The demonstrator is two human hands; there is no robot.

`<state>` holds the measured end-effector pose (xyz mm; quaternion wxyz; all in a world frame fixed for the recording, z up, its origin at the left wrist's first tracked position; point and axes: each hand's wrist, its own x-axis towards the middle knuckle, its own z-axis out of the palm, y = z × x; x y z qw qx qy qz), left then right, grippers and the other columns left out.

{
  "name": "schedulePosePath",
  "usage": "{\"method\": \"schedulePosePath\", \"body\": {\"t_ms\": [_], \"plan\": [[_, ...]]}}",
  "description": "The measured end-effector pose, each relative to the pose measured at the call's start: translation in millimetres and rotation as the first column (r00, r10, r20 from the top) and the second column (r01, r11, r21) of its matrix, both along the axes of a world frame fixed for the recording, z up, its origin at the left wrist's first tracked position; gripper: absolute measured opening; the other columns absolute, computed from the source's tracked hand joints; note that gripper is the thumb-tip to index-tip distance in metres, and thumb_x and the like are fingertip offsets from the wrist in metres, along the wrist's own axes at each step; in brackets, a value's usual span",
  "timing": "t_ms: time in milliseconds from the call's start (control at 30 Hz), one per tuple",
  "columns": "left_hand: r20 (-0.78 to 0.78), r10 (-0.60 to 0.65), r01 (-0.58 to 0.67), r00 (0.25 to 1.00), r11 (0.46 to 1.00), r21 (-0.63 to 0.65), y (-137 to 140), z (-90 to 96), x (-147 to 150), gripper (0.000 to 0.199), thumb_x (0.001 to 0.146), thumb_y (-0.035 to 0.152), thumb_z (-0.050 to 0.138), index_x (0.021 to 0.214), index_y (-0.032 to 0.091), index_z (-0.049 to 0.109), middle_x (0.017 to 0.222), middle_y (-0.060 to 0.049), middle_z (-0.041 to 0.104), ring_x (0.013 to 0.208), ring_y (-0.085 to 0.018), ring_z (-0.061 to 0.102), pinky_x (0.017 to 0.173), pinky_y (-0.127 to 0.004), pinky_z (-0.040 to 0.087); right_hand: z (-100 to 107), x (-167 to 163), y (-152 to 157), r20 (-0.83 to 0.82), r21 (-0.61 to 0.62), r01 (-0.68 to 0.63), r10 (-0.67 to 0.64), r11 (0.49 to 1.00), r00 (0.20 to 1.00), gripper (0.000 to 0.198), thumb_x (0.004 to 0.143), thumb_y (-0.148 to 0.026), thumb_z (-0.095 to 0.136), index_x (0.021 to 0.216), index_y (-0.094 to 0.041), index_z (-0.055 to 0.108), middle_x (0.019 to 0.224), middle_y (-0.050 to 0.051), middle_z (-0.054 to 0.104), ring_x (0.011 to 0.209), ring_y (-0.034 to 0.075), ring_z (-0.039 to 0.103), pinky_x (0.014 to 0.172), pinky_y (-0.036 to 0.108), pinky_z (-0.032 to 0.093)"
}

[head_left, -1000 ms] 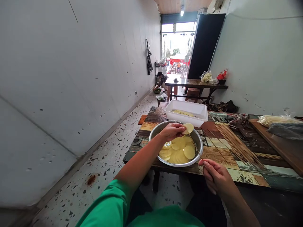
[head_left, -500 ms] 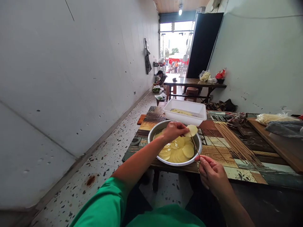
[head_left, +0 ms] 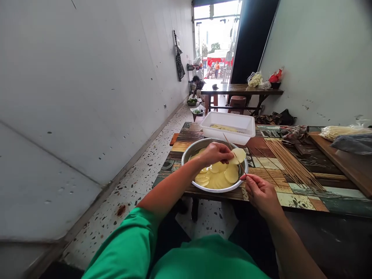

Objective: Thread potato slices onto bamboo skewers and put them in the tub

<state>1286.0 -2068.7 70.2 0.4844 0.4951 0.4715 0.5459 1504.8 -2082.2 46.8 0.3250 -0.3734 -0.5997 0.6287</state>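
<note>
Slice, pale yellow, thin and round (head_left: 240,155), sits right of centre in the head view, pinched at its left edge between the thumb and fingers of the left hand (head_left: 217,154). Just below and right of it, the right hand (head_left: 260,195) grasps the lower end of a thin brown wooden skewer (head_left: 240,163), which runs up and left across the slice, its far end showing above the left hand's fingers.

The slice looks smooth and flat-faced, with a rounded edge. More pale yellow slices (head_left: 216,180) overlap in liquid inside a round silver metal bowl (head_left: 216,190) beneath the left hand. The bowl stands on a patchwork-patterned wooden counter (head_left: 343,203), near a white rectangular plastic tub (head_left: 229,135) above it in the frame and a fanned bundle of brown skewers (head_left: 293,166) at right.

Compared with half a second ago, the skewer's far end now projects beyond the slice towards upper left, and the right hand sits closer to the slice.
</note>
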Motion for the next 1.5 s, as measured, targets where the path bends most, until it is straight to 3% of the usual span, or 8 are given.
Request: {"method": "schedulePosePath", "body": {"t_ms": [100, 267, 500, 733, 1067, 1233, 1367, 1500], "plan": [[-0.033, -0.065, 0.064, 0.997, 0.997, -0.047, 5.4, -3.6, -2.0, 0.019, 0.075, 0.030, 0.076, 0.073, 0.011, 0.071, 0.064, -0.005, 0.067, 0.053, -0.010, 0.060, 0.054, -0.021, 0.046, 1.0, -3.2, 4.0, -0.036, -0.017, 0.045, -0.046, 0.999, 0.998, 0.056, 0.066, -0.064, 0.076, 0.092, -0.015, 0.064, 0.049, -0.011, 0.030, 0.036, 0.003, 0.020, 0.033, 0.020, 0.012], [-0.446, 0.229, -0.230, 0.865, 0.972, 0.052, 18.6, -21.6, -33.4, 0.014, 0.063, 0.016, 0.080, 0.076, 0.018, 0.075, 0.067, -0.002, 0.066, 0.061, -0.013, 0.057, 0.066, -0.024, 0.046, 0.7, 3.5, 6.9, -0.057, -0.040, 0.121, -0.123, 0.992, 0.991, 0.058, 0.062, -0.064, 0.079, 0.089, -0.016, 0.063, 0.047, -0.012, 0.029, 0.035, 0.003, 0.020, 0.032, 0.018, 0.014], [-0.788, 0.086, -0.069, 0.610, 0.996, 0.056, 31.3, -49.4, -26.1, 0.030, 0.059, 0.012, 0.079, 0.087, 0.024, 0.077, 0.090, -0.007, 0.069, 0.096, -0.029, 0.060, 0.097, -0.043, 0.039, -5.4, 10.6, 0.0, -0.044, -0.092, 0.106, -0.110, 0.990, 0.993, 0.059, 0.063, -0.063, 0.078, 0.094, -0.015, 0.065, 0.048, -0.012, 0.029, 0.036, 0.003, 0.019, 0.032, 0.018, 0.014], [-0.917, -0.121, 0.055, 0.380, 0.993, -0.108, 32.0, -43.2, -26.1, 0.014, 0.070, 0.018, 0.065, 0.082, 0.021, 0.072, 0.099, -0.006, 0.069, 0.098, -0.027, 0.060, 0.086, -0.038, 0.043, -6.4, 12.6, -3.4, -0.046, -0.123, 0.078, -0.084, 0.989, 0.995, 0.061, 0.063, -0.064, 0.077, 0.097, -0.015, 0.064, 0.048, -0.013, 0.028, 0.036, 0.003, 0.019, 0.031, 0.017, 0.013], [-0.435, 0.042, -0.068, 0.899, 0.997, -0.045, 25.1, -30.6, -49.3, 0.022, 0.074, 0.034, 0.072, 0.076, 0.017, 0.058, 0.065, 0.003, 0.055, 0.056, -0.009, 0.049, 0.051, -0.020, 0.041, -9.8, 14.0, -6.3, -0.023, -0.151, 0.064, -0.068, 0.987, 0.997, 0.061, 0.062, -0.067, 0.077, 0.094, -0.017, 0.060, 0.047, -0.012, 0.033, 0.035, 0.002, 0.019, 0.031, 0.016, 0.013], [-0.225, 0.220, -0.225, 0.949, 0.974, 0.003, 26.4, -35.5, -45.6, 0.018, 0.083, 0.025, 0.066, 0.080, 0.018, 0.050, 0.059, 0.006, 0.051, 0.051, -0.009, 0.053, 0.051, -0.022, 0.050, -7.5, 13.9, -9.5, -0.008, -0.169, 0.068, -0.071, 0.983, 0.997, 0.064, 0.057, -0.069, 0.079, 0.089, -0.018, 0.058, 0.046, -0.013, 0.031, 0.035, 0.002, 0.018, 0.031, 0.016, 0.013], [-0.332, 0.266, -0.263, 0.905, 0.963, 0.057, 24.8, -32.2, -46.2, 0.019, 0.075, 0.008, 0.066, 0.081, 0.018, 0.051, 0.055, 0.007, 0.054, 0.048, -0.010, 0.059, 0.048, -0.018, 0.047, -7.7, 15.1, -9.4, 0.004, -0.169, 0.063, -0.064, 0.984, 0.998, 0.063, 0.058, -0.068, 0.078, 0.091, -0.017, 0.060, 0.047, -0.013, 0.031, 0.035, 0.002, 0.017, 0.031, 0.017, 0.011], [-0.407, 0.102, -0.194, 0.908, 0.962, -0.191, 22.1, -36.1, -46.8, 0.021, 0.068, 0.002, 0.067, 0.082, 0.016, 0.059, 0.055, 0.005, 0.060, 0.045, -0.011, 0.059, 0.045, -0.019, 0.045, -8.3, 17.1, -8.2, 0.014, -0.129, 0.052, -0.051, 0.990, 0.999, 0.058, 0.065, -0.064, 0.075, 0.095, -0.017, 0.062, 0.048, -0.012, 0.031, 0.035, 0.003, 0.018, 0.031, 0.018, 0.011]]}}
